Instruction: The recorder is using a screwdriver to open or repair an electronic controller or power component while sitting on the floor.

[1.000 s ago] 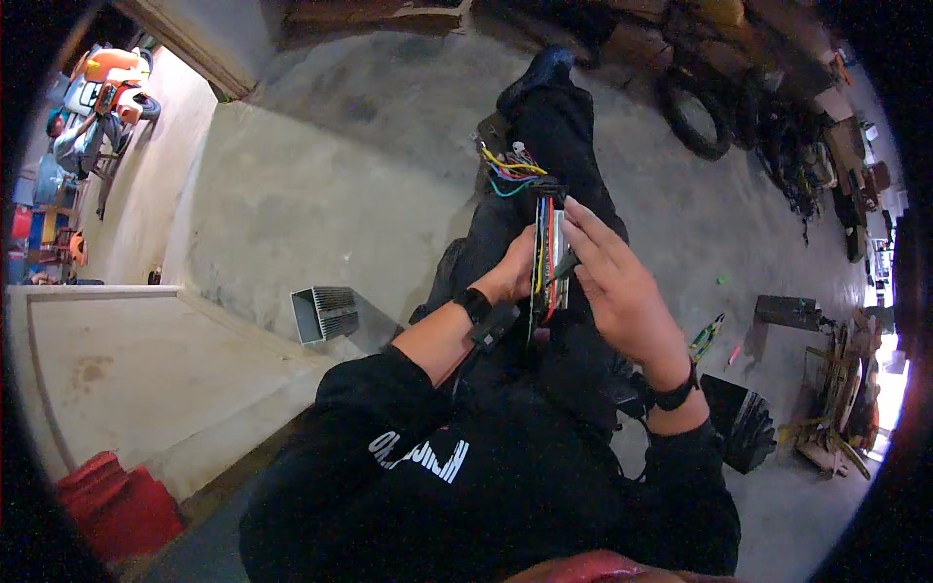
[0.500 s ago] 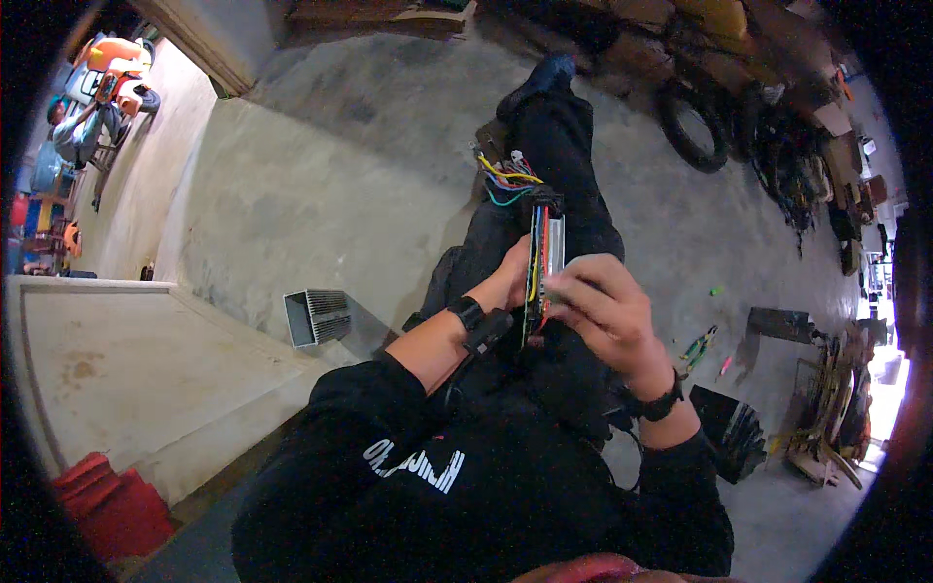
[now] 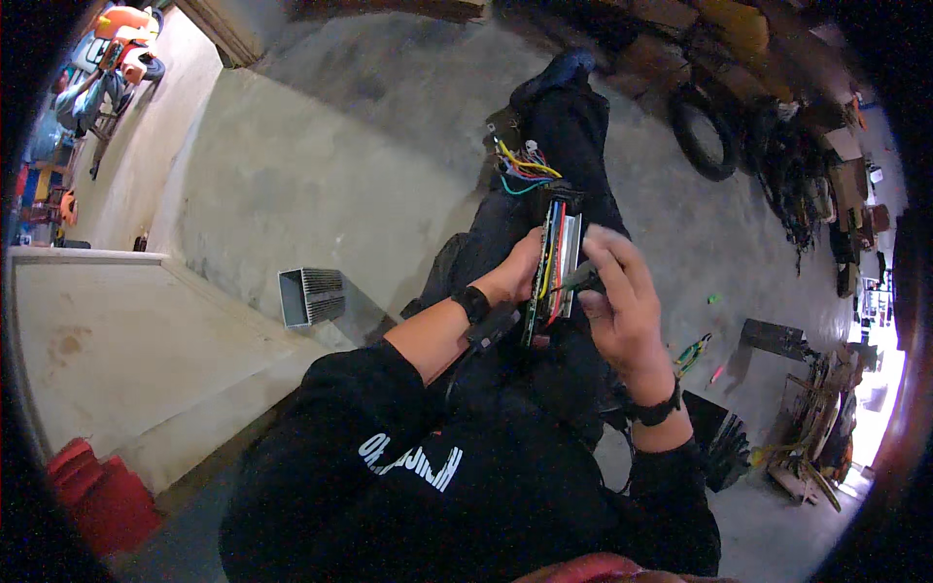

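Note:
My left hand is closed on the left side of a long circuit board with a silver metal strip along its right. Red, blue and yellow wires run lengthwise along the board. From its far end a bundle of coloured wires with connectors spreads over my leg. My right hand is at the board's right side, fingers and thumb around a small dark pointed tool. Its thin tip reaches over the wires; its exact kind cannot be made out.
A finned metal housing stands on the floor at left, near a pale panel. Green-handled pliers, a dark metal block and a finned black part lie at right. Farther off is a tyre.
My right hand has lifted slightly away from the board and its fingers have opened somewhat, showing the dark tool between them. The whole view has shifted a little.

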Tool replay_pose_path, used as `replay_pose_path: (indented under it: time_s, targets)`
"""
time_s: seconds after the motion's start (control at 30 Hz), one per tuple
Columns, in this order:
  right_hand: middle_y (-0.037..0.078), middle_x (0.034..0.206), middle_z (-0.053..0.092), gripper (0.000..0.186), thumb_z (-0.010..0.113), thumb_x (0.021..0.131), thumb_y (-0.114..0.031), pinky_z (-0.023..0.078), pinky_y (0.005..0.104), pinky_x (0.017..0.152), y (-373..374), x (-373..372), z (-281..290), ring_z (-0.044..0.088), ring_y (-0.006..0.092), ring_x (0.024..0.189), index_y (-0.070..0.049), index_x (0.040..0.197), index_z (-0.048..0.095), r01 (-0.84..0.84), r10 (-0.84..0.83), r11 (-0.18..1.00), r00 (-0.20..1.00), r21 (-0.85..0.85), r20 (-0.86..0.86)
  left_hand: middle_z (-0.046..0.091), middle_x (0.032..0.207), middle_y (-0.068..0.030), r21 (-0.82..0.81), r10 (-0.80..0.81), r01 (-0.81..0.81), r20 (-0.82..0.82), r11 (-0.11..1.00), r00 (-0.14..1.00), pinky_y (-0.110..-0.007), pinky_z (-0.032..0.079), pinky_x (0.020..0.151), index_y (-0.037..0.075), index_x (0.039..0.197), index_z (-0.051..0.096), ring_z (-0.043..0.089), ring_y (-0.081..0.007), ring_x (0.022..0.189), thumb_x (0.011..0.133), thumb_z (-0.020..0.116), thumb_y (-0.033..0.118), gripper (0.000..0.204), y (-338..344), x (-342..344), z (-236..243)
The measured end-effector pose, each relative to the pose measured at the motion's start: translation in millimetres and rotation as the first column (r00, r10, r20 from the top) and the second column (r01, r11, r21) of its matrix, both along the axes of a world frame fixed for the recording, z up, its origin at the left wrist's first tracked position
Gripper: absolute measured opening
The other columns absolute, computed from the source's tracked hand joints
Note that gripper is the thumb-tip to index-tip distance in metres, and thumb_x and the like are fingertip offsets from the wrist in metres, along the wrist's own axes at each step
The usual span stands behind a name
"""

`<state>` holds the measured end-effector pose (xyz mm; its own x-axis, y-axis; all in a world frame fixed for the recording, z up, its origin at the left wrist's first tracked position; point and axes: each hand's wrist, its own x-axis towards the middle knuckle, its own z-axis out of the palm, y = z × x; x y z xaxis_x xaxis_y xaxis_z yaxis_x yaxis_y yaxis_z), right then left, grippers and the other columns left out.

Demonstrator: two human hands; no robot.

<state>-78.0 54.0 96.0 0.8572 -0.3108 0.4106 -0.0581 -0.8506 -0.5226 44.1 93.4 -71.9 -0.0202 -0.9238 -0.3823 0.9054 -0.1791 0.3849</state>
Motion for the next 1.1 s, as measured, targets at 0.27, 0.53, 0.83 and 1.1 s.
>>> replay_pose_path:
  time_s: [0.27,0.53,0.83,1.1]
  targets:
    - [0.015,0.114,0.054,0.049,0.067,0.072,0.004,0.049,0.0401,0.087,-2,-14,-13,0.056,0.0329,0.103,-0.008,0.118,0.059,-0.031,0.032,0.997,0.999,0.065,-0.017,0.059,0.073,-0.0041,0.137,0.008,-0.006,-0.015,0.991,1.0,-0.032,0.051,0.054,0.012,0.085,0.057,0.058,-0.0163,0.062,0.094,0.041,0.038,0.032,-12,-6,-19]
    - [0.016,0.119,0.054,0.051,0.065,0.07,0.008,0.051,0.0365,0.083,2,-2,15,0.058,0.0313,0.103,-0.007,0.118,0.06,-0.141,0.153,0.984,0.982,0.108,-0.108,0.058,0.077,-0.0037,0.154,0.005,-0.029,0.16,0.988,0.987,-0.035,0.051,0.059,0.012,0.092,0.057,0.059,-0.0168,0.069,0.095,0.04,0.039,0.032,-8,-2,-20]
    - [0.017,0.117,0.056,0.052,0.066,0.072,0.009,0.05,0.0331,0.081,2,-4,2,0.061,0.0284,0.099,-0.002,0.122,0.055,-0.036,0.035,0.998,0.999,-0.047,-0.008,0.061,0.081,-0.0061,0.147,0.001,-0.018,0.112,0.989,0.994,-0.036,0.051,0.056,0.011,0.091,0.058,0.06,-0.0174,0.07,0.094,0.041,0.038,0.032,-4,-2,4]
    - [0.014,0.11,0.06,0.044,0.065,0.072,0.005,0.052,0.0358,0.08,-7,-8,6,0.062,0.0316,0.095,-0.009,0.114,0.062,-0.055,0.056,0.998,0.987,0.014,-0.15,0.059,0.078,-0.0068,0.203,0.013,-0.034,0.103,0.979,0.995,-0.04,0.052,0.062,0.012,0.092,0.055,0.059,-0.02,0.069,0.094,0.039,0.036,0.029,-8,-6,4]
